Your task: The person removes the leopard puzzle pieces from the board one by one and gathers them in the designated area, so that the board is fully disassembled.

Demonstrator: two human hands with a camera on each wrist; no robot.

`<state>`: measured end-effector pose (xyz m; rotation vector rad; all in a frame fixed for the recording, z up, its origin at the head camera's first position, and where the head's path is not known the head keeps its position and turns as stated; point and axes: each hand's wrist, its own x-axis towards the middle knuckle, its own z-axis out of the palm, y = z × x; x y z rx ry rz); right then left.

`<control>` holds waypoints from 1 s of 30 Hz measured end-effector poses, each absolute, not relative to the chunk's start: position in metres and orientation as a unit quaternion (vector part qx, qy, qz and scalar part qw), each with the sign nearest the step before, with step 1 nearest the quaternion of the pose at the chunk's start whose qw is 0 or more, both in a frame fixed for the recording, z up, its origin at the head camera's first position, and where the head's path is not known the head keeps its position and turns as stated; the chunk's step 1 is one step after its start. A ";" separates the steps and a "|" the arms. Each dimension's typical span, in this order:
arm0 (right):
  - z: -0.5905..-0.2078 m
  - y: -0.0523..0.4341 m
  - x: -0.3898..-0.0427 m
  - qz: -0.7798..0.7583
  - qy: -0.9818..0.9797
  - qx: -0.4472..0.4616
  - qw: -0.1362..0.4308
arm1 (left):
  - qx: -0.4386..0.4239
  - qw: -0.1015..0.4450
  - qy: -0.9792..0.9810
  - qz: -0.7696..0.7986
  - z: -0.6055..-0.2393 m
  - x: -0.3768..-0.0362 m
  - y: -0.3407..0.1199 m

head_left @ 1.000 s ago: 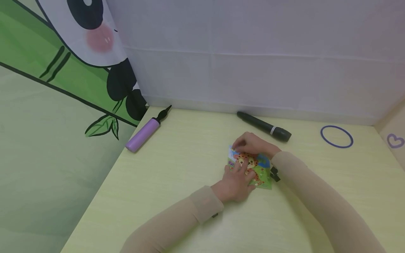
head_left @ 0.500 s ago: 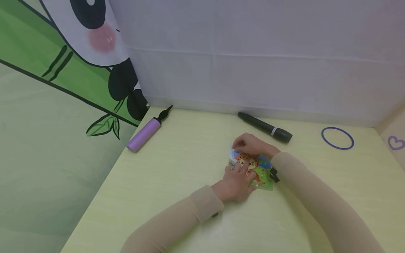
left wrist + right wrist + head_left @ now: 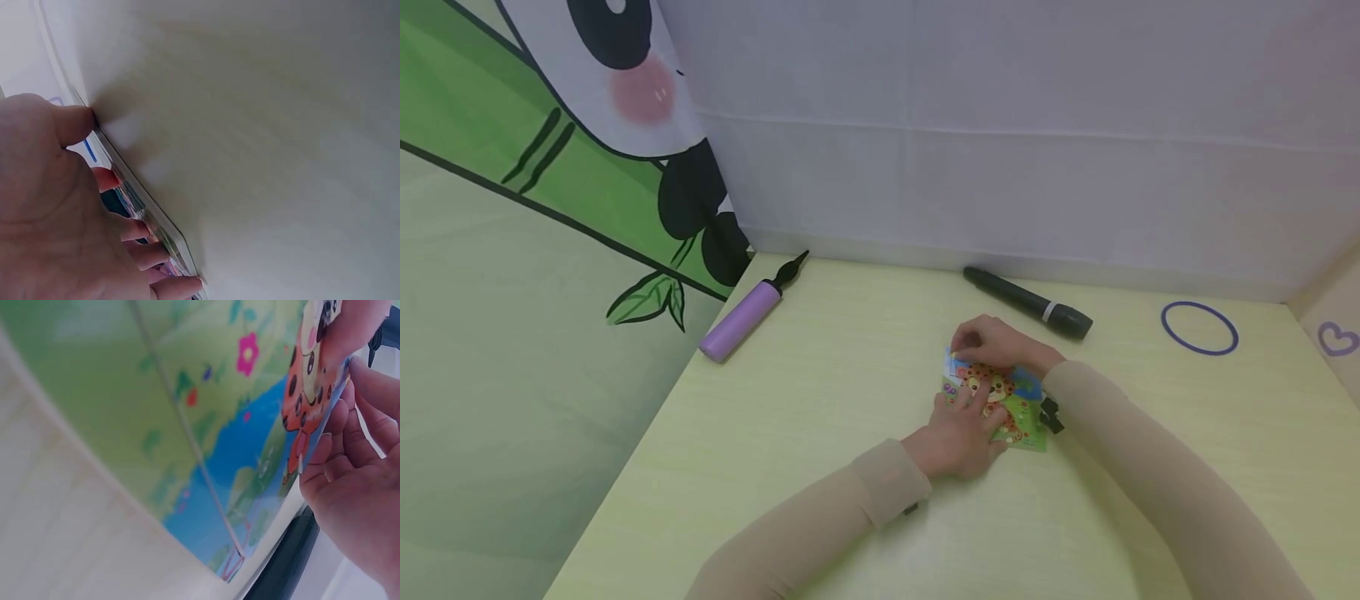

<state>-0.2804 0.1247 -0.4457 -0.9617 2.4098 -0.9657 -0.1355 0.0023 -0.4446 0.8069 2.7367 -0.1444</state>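
Note:
A small, flat picture board [image 3: 1026, 421] with a cartoon leopard lies on the pale table, partly covered by both hands. A thin seam runs just inside its edge in the right wrist view. My left hand [image 3: 961, 442] rests on the board's near left part, fingers spread and straight over the leopard. In the left wrist view its thumb and fingertips lie along the board's edge [image 3: 145, 199]. At the far left corner my right hand [image 3: 994, 342] has its fingers curled, pinching the board's edge; in the right wrist view these fingertips [image 3: 324, 450] meet that edge.
Behind the right hand lies a black microphone [image 3: 1015, 295] with a silver ring. A purple balloon pump [image 3: 743, 322] with a black nozzle is at the far left. The blue ring [image 3: 1213, 353] lies far right. A white cloth wall [image 3: 880, 183] stands behind the table [image 3: 820, 375].
The head view shifts very slightly. Both hands keep their places on the board, and no object visibly moves.

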 end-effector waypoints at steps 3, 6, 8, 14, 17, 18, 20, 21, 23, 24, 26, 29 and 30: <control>-0.446 0.125 -0.280 -0.341 0.856 -0.341 0.184 | 0.280 0.146 0.947 -0.051 -0.444 -0.136 0.002; -0.446 0.125 -0.280 -0.338 0.857 -0.343 0.183 | 0.279 0.154 0.947 -0.047 -0.443 -0.137 0.003; -0.447 0.126 -0.280 -0.336 0.857 -0.345 0.183 | 0.278 0.158 0.946 -0.044 -0.442 -0.137 0.003; -0.449 0.129 -0.282 -0.349 0.847 -0.357 0.183 | 0.283 0.159 0.945 -0.036 -0.443 -0.137 0.003; -0.449 0.131 -0.284 -0.361 0.838 -0.365 0.185 | 0.282 0.159 0.946 -0.029 -0.443 -0.138 0.003; -0.449 0.131 -0.284 -0.365 0.835 -0.366 0.188 | 0.282 0.159 0.946 -0.028 -0.443 -0.138 0.003; -0.448 0.132 -0.284 -0.372 0.830 -0.369 0.192 | 0.280 0.159 0.946 -0.027 -0.442 -0.138 0.003; -0.447 0.132 -0.285 -0.376 0.827 -0.370 0.195 | 0.280 0.158 0.947 -0.027 -0.442 -0.137 0.003; -0.446 0.132 -0.285 -0.385 0.821 -0.369 0.201 | 0.279 0.158 0.947 -0.026 -0.442 -0.137 0.003; -0.446 0.132 -0.285 -0.390 0.820 -0.367 0.205 | 0.278 0.157 0.947 -0.028 -0.442 -0.137 0.003; -0.447 0.133 -0.286 -0.401 0.815 -0.362 0.212 | 0.278 0.156 0.947 -0.027 -0.443 -0.137 0.003; -0.449 0.135 -0.288 -0.414 0.810 -0.352 0.220 | 0.279 0.155 0.947 -0.026 -0.443 -0.136 0.003; -0.450 0.136 -0.288 -0.418 0.809 -0.348 0.223 | 0.279 0.155 0.947 -0.026 -0.443 -0.136 0.003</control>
